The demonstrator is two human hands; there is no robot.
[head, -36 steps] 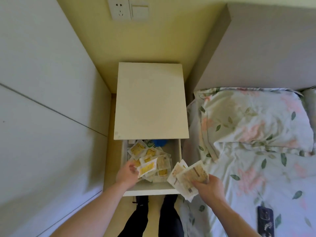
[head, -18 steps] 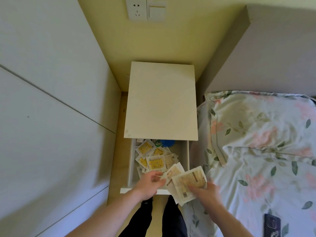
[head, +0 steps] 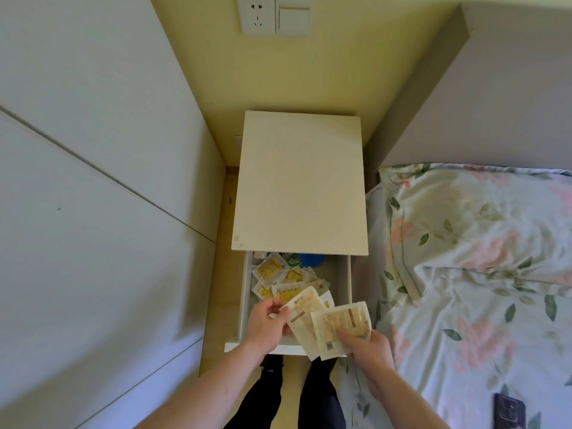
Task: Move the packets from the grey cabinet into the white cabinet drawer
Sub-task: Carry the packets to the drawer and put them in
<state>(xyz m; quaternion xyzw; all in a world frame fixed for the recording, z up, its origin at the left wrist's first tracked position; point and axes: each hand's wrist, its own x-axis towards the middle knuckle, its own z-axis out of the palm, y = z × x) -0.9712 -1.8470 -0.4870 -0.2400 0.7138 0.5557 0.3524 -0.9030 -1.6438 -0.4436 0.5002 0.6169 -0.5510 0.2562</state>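
The white cabinet (head: 300, 184) stands against the wall with its top drawer (head: 344, 283) pulled open. Several yellow-and-white packets (head: 272, 272) lie piled in the drawer's left half. Over the drawer's front edge my right hand (head: 368, 345) grips a fanned stack of pale packets (head: 340, 323). My left hand (head: 266, 320) pinches the left edge of the stack's leftmost packet (head: 301, 308). Both hands hover above the drawer front.
A blue object (head: 311, 259) sits at the back of the drawer. Grey wardrobe panels (head: 93, 181) fill the left. A bed with a floral pillow (head: 473, 218) lies right, with a dark phone (head: 509, 411) on the sheet. My dark trouser legs (head: 272, 391) show below.
My left hand left the drawer's packets and came right to pinch a packet from the stack in my right hand. The view shifted left and down.
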